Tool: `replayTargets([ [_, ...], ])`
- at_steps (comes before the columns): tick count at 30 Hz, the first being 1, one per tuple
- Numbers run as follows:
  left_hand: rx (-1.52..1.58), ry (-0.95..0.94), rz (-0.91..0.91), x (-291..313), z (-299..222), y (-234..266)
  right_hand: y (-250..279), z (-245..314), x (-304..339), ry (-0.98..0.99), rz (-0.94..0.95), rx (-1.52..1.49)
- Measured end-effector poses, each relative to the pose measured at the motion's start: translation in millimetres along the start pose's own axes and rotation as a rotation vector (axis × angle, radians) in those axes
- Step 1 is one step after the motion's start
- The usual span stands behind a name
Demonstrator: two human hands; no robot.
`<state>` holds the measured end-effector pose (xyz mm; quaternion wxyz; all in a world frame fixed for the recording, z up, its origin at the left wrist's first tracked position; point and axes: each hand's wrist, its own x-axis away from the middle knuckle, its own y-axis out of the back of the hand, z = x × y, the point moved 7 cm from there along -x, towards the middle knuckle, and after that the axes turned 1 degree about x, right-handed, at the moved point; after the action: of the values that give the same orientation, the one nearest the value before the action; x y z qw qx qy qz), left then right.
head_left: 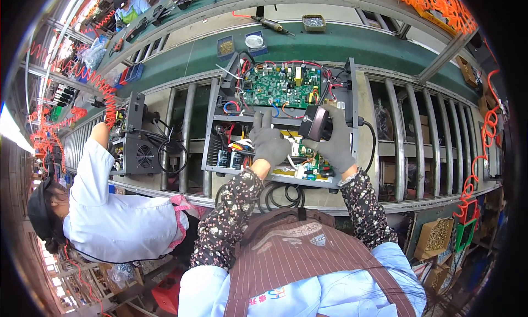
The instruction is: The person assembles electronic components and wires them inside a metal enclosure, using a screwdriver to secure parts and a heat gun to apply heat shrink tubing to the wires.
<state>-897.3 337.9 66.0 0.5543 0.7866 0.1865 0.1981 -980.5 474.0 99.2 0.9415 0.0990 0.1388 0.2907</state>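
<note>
My grey-gloved right hand grasps a black, box-shaped block above the divider of the open, dark-grey metal chassis; I cannot tell whether the block touches anything below. My grey-gloved left hand looks released, two fingers spread apart over the lower compartment, beside a bundle of white, yellow and red wires; whether it presses on something beneath is hidden from me. The flat green circuit board lies in the upper compartment, just beyond both hands. I judge the step in hand to be handling the block over the chassis. The next move, I think, calls for a firm right-hand grip and left fingers guarding the wires.
</note>
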Motion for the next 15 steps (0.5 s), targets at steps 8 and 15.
replayTargets([
  [8,0.182,-0.311,-0.327,23.4,-0.1,38.6,3.2,-10.1,3.5,-0.107,-0.008,-0.208],
  [15,0.053,-0.367,-0.038,60.9,-11.9,31.3,5.8,-15.7,3.9,-0.145,-0.021,-0.316],
])
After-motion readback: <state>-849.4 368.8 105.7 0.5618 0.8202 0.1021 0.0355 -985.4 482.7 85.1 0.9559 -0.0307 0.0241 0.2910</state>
